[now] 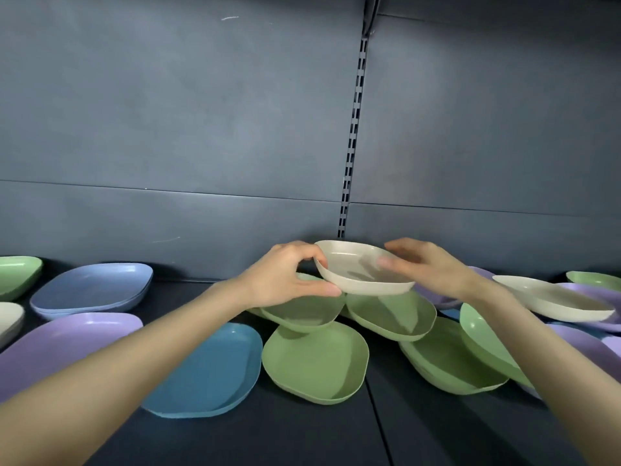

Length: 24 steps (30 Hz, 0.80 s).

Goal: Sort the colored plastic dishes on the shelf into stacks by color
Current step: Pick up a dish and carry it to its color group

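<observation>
We have a single view, from a wide-angle camera worn on the head. It looks forward and slightly down onto the shelf (302,438), facing the grey back wall (168,129) head-on. It sits near: the left hand (285,277) and right hand (433,267) hold the cream dish (353,270) mid-frame, at arm's length.

Two hands (285,275) (433,269), three cream dishes (363,269) (551,299) (10,317)
</observation>
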Each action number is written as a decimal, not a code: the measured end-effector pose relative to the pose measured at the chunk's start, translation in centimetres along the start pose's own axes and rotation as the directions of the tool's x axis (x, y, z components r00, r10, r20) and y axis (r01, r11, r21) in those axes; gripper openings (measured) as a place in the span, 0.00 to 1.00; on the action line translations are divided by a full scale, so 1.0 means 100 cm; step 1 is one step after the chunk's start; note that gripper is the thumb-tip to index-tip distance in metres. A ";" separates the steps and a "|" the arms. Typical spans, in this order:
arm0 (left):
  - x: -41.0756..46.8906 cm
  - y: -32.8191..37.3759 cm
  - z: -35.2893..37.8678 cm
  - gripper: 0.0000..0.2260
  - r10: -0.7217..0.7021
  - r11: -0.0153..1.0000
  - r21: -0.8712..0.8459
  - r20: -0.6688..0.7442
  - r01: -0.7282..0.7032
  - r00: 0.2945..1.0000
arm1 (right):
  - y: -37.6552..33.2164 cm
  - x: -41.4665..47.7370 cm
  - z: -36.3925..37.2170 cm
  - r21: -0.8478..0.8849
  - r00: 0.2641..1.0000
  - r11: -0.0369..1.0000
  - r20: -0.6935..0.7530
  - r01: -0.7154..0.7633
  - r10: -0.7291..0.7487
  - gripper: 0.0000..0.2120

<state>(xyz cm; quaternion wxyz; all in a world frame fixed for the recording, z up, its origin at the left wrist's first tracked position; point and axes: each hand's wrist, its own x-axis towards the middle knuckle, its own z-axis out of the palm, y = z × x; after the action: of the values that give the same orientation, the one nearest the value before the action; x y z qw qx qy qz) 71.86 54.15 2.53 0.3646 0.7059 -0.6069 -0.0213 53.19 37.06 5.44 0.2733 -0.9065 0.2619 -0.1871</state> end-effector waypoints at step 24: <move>-0.228 -0.101 -0.210 0.26 -0.339 0.848 -0.490 -0.209 0.202 0.917 | -0.251 0.017 0.186 0.425 0.867 0.847 0.231 0.319 -0.442 0.25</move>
<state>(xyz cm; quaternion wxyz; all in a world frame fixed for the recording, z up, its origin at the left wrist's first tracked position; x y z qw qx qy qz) 84.25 84.25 3.04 0.5984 0.6742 -0.4180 -0.1127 72.90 61.40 6.15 0.4359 -0.8897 -0.0139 -0.1347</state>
